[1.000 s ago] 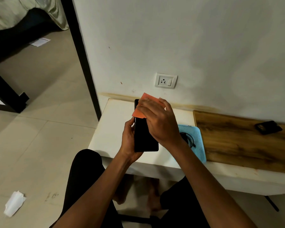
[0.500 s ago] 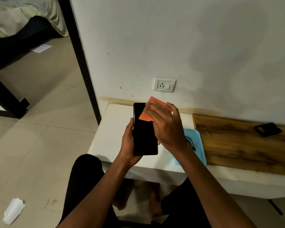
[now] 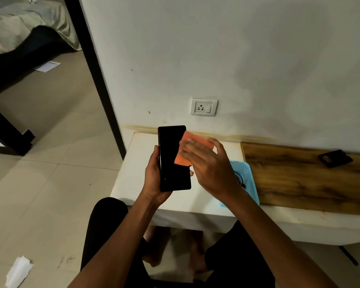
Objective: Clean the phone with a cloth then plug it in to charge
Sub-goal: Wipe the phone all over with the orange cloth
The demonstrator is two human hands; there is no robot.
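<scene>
1. Head view shows a person sitting in front of a low white desk (image 3: 137, 163) and holding a black phone (image 3: 174, 159) above it, just under the wall socket (image 3: 204, 107).
2. The left hand (image 3: 153, 177) grips the phone from behind. Its thumb lies along the left edge, and one fingertip shows at the right edge, so this hand is curled round the phone body.
3. The right hand (image 3: 208, 165) presses an orange cloth (image 3: 192, 147) on the right edge of the dark screen. The fingers (image 3: 190, 144) are quite straight and flat on the cloth, and they look blurred; whether the thumb pinches the cloth from below cannot be told.
4. The step in hand seems to be the cleaning, the first half of the task. Most of the screen lies bare to the left of the cloth.
5. The phone stands nearly upright in the picture: its long axis runs from the person toward the wall, the top end points to the socket, the bottom end rests near the left palm, and the screen faces the camera.
6. For the next move, the cloth probably needs to pass over the rest of the glass with light pressure. After that the charging will need a cable; a dark cable (image 3: 239, 179) lies on the blue tray (image 3: 248, 177) just beside the right wrist, but its plug is not clear.
</scene>
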